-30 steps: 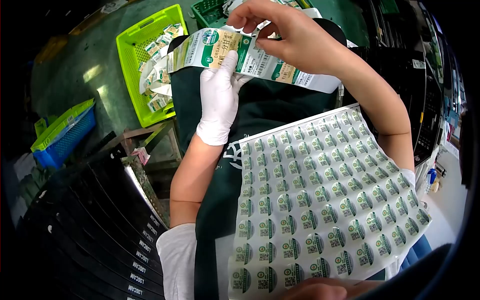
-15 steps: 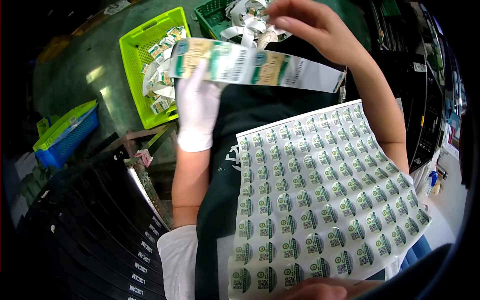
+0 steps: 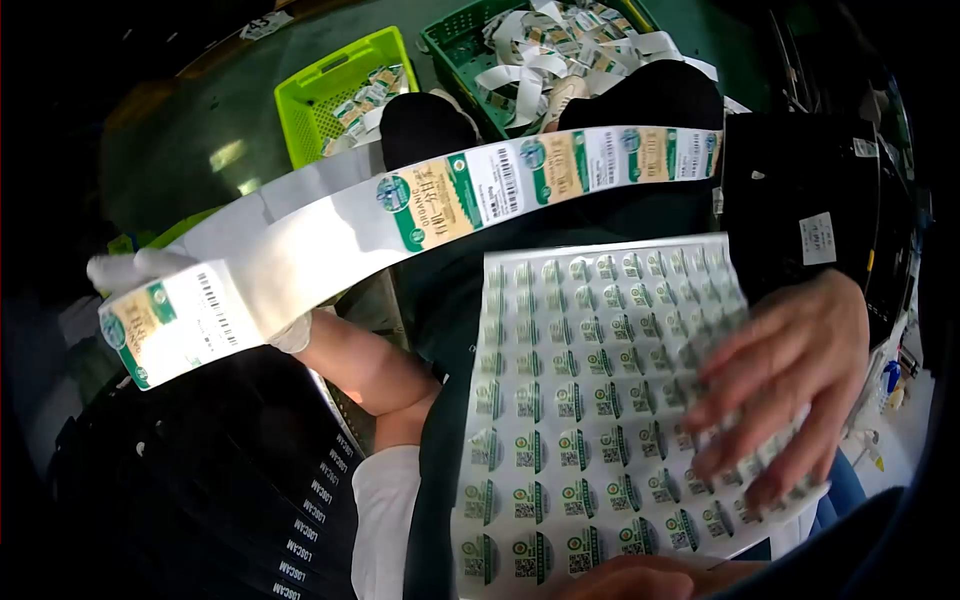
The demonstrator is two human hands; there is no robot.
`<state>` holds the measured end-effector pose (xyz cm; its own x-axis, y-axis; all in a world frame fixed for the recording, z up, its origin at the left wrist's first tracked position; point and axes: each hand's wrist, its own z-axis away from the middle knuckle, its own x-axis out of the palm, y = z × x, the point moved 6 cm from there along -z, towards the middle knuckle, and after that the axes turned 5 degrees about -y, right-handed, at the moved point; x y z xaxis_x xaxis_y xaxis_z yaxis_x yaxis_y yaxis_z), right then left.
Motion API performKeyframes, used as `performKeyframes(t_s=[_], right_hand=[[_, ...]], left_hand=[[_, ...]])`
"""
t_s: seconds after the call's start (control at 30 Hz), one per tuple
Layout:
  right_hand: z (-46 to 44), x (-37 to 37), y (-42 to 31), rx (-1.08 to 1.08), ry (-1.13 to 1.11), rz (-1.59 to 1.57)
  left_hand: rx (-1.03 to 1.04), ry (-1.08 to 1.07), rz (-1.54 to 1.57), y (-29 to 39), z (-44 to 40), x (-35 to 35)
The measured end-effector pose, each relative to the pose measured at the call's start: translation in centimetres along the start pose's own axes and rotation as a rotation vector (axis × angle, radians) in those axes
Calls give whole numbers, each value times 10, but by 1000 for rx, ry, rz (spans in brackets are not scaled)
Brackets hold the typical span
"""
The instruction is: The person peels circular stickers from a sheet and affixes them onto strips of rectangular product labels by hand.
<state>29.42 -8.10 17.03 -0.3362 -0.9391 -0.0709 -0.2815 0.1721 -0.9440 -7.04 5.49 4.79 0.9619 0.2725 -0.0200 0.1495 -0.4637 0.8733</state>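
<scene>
My gloved left hand (image 3: 145, 268) is at the far left, its fingers partly hidden behind a long strip of printed labels (image 3: 430, 205). The hand grips this strip, which arcs across my lap to the right. Over the right part of a large sheet of round green stickers (image 3: 590, 400) is my bare right hand (image 3: 785, 390). Its fingers are spread, somewhat blurred, and hold nothing. The sheet lies on my lap, and part of another bare hand or arm (image 3: 640, 580) shows at its lower edge; whose it is, I cannot tell.
A lime green basket (image 3: 295, 110) and a dark green crate (image 3: 455, 65) hold labels and strips. Black stacked crates (image 3: 250, 470) marked LOSCAM stand at the lower left. Dark equipment (image 3: 790, 190) is on the right.
My left hand has swung far left and drawn the label strip out longer. My right hand has left the strip's area and come down over the sticker sheet. The view has shifted.
</scene>
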Motion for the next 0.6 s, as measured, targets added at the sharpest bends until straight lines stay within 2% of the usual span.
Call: performKeyframes(t_s=[0.07,0.13,0.17,0.23,0.27,0.3,0.33,0.37,0.4,0.43,0.47,0.53,0.57,0.6], right_hand=[[0,7,-12,-88,-35,20],[13,-3,-18,-94,105,140],[25,-8,-14,-57,299,232],[57,-9,1,125,824,393],[72,-8,12,237,1103,423],[82,-13,24,335,1303,420],[89,-22,34,414,1413,388],[85,-36,37,479,1337,374],[97,-43,50,535,1335,284],[103,-48,60,504,1298,196],[107,-49,69,470,1258,109],[110,-49,82,418,1219,1],[108,-48,83,407,1214,5],[108,-47,86,407,1239,41]], left_hand=[[49,-52,66,20,-7,1],[57,-231,159,39,-5,17],[30,-409,160,46,1,35],[22,-772,17,55,20,62],[-7,-836,-322,48,25,61],[74,-876,-467,38,26,58],[227,-845,-673,36,24,54],[58,-679,-580,5,0,19],[41,-504,-518,3,-12,7],[34,-329,-444,0,-22,-5],[172,-140,-401,30,-23,0],[334,80,-4,36,-35,8],[99,-222,268,21,-43,14],[-76,-326,428,20,-30,45]])
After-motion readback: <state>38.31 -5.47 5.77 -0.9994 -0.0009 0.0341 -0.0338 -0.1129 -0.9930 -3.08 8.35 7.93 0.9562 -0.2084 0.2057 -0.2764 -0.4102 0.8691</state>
